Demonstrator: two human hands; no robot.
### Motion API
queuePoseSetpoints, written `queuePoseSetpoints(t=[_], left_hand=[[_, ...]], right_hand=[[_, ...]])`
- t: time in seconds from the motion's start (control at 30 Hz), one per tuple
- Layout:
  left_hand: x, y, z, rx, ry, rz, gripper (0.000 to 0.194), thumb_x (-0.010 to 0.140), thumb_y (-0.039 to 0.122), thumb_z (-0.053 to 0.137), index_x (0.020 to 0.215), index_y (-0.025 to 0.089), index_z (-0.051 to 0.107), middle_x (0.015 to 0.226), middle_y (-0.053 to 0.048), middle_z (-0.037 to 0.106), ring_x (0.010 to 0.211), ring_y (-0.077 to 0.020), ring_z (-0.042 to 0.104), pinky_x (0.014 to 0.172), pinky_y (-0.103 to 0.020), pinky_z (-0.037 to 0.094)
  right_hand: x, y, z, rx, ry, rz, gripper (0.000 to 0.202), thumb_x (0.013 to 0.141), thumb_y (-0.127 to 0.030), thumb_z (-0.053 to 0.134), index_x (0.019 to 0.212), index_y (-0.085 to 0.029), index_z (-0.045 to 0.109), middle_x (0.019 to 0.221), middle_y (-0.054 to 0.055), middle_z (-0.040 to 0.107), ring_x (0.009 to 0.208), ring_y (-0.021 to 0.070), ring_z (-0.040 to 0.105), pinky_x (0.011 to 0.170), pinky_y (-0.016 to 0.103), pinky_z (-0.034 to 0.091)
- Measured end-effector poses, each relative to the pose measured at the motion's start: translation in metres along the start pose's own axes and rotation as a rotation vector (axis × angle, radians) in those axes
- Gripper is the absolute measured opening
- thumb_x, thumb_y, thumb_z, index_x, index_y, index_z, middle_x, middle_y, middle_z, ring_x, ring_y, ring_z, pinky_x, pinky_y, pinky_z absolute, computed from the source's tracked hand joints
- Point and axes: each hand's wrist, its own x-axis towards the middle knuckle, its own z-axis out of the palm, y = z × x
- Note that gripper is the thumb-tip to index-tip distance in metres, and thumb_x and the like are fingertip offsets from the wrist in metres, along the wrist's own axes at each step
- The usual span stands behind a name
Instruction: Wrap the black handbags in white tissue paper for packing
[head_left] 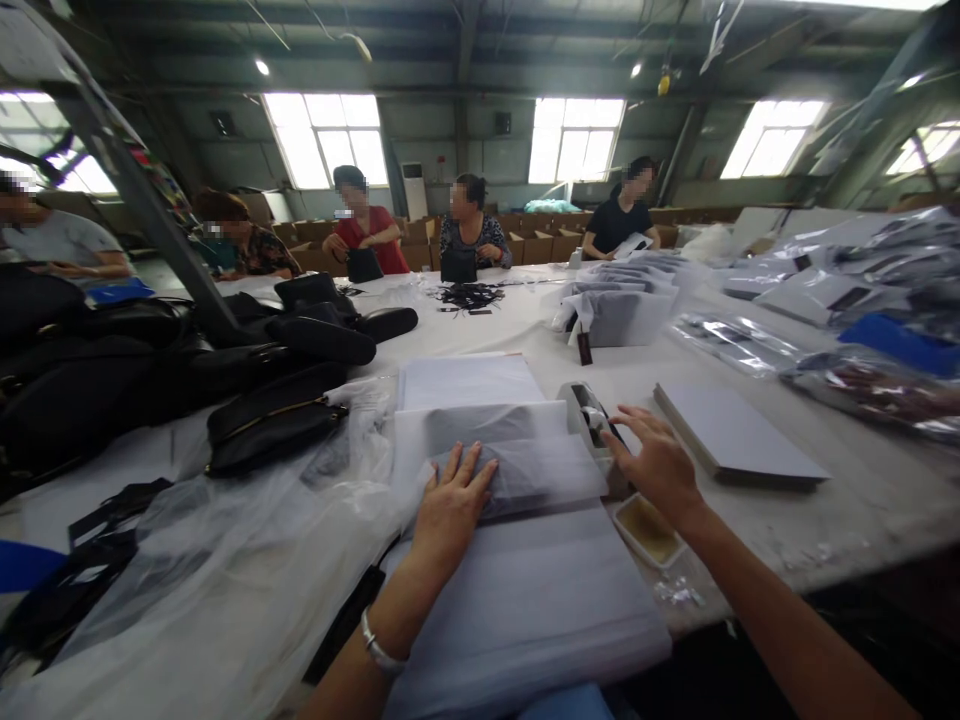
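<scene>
My left hand [454, 510] lies flat with fingers spread on a dark item wrapped in thin white tissue paper [559, 465]. The dark shape shows through the sheet. Beneath and in front of it is a stack of white tissue sheets [525, 600]. My right hand [656, 460] is at the tape dispenser [581, 405], its fingers apart and curved beside the tape roll. Whether a fingertip touches the tape I cannot tell. Just below the dispenser sits a small tray [649, 530] with a yellowish pad.
Black bags [270, 415] are heaped at left beside clear plastic wrapping [187, 580]. A stack of white boards [739, 435] lies at right. Wrapped bags [619, 305] stand behind it, with plastic-packed items [862, 265] farther right. Several co-workers [472, 230] work across the table.
</scene>
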Motion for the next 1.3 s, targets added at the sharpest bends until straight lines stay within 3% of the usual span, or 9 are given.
queuePoseSetpoints(t=[0.13,0.27,0.53,0.67,0.77,0.87,0.97,1.1,1.3], left_hand=[[-0.001,-0.001,0.005,0.004,0.025,0.010,0.047,0.096,0.024,0.052,0.142,0.033,0.047,0.157,-0.003,0.036,0.145,-0.0324,0.031,0.109,-0.059,0.038],[-0.002,-0.002,0.005,0.013,0.036,0.018,0.047,0.095,0.024,0.052,0.142,0.032,0.048,0.156,-0.003,0.037,0.144,-0.0325,0.032,0.109,-0.058,0.038],[-0.004,-0.002,0.005,-0.007,0.052,0.016,0.047,0.095,0.024,0.052,0.141,0.032,0.049,0.156,-0.003,0.037,0.145,-0.0322,0.032,0.109,-0.057,0.039],[-0.004,-0.002,0.007,-0.010,0.049,0.013,0.047,0.096,0.023,0.052,0.141,0.031,0.049,0.156,-0.003,0.036,0.145,-0.0326,0.031,0.109,-0.058,0.038],[-0.004,-0.002,0.008,-0.010,0.052,0.016,0.047,0.096,0.023,0.051,0.142,0.031,0.049,0.157,-0.003,0.035,0.145,-0.0329,0.031,0.109,-0.058,0.038],[-0.004,-0.003,0.007,-0.002,0.054,0.017,0.047,0.096,0.023,0.050,0.142,0.031,0.049,0.157,-0.003,0.035,0.145,-0.0325,0.031,0.109,-0.056,0.038],[-0.004,-0.002,0.005,0.006,0.044,0.014,0.046,0.096,0.023,0.050,0.142,0.031,0.049,0.156,-0.003,0.036,0.145,-0.0322,0.032,0.109,-0.056,0.039],[-0.004,-0.001,0.004,0.011,0.043,0.012,0.046,0.097,0.023,0.049,0.142,0.031,0.049,0.156,-0.003,0.035,0.145,-0.0319,0.032,0.109,-0.057,0.039],[-0.004,-0.004,0.011,0.005,0.055,0.029,0.047,0.097,0.024,0.048,0.143,0.031,0.047,0.157,-0.003,0.033,0.145,-0.0333,0.030,0.109,-0.058,0.037]], right_hand=[[-0.014,0.030,-0.001,0.156,-0.152,0.336,0.038,0.085,-0.053,0.057,0.092,-0.022,0.077,0.137,0.013,0.058,0.129,0.0318,0.050,0.110,0.051,0.035],[-0.017,0.025,0.007,0.451,-0.257,0.559,0.039,0.081,-0.057,0.062,0.088,-0.022,0.080,0.142,0.013,0.055,0.128,0.0304,0.052,0.111,0.046,0.035],[-0.027,-0.018,-0.017,0.698,0.066,0.563,0.033,0.074,-0.051,0.075,0.083,-0.020,0.079,0.142,0.010,0.054,0.129,0.0300,0.052,0.105,0.039,0.046],[-0.052,-0.023,-0.033,0.798,0.006,0.711,0.036,0.072,-0.051,0.077,0.091,-0.020,0.078,0.124,0.009,0.068,0.116,0.0285,0.062,0.095,0.038,0.054],[-0.069,-0.016,-0.034,0.928,-0.108,0.891,0.040,0.067,-0.051,0.081,0.090,-0.019,0.078,0.097,0.009,0.076,0.093,0.0250,0.070,0.077,0.033,0.059],[-0.074,-0.004,-0.030,0.967,-0.210,0.942,0.041,0.061,-0.049,0.085,0.085,-0.017,0.078,0.081,0.007,0.075,0.069,0.0183,0.068,0.061,0.027,0.057],[-0.066,0.012,-0.027,0.856,-0.249,0.855,0.043,0.060,-0.051,0.084,0.084,-0.015,0.078,0.075,0.006,0.074,0.056,0.0143,0.062,0.053,0.026,0.052],[-0.052,0.031,-0.031,0.448,-0.314,0.562,0.033,0.074,-0.050,0.071,0.082,-0.019,0.078,0.064,0.003,0.071,0.055,0.0183,0.063,0.057,0.031,0.052],[-0.042,0.042,-0.063,-0.111,-0.342,-0.072,0.029,0.089,-0.019,0.050,0.102,-0.024,0.075,0.102,0.006,0.076,0.091,0.0238,0.069,0.079,0.034,0.053]])
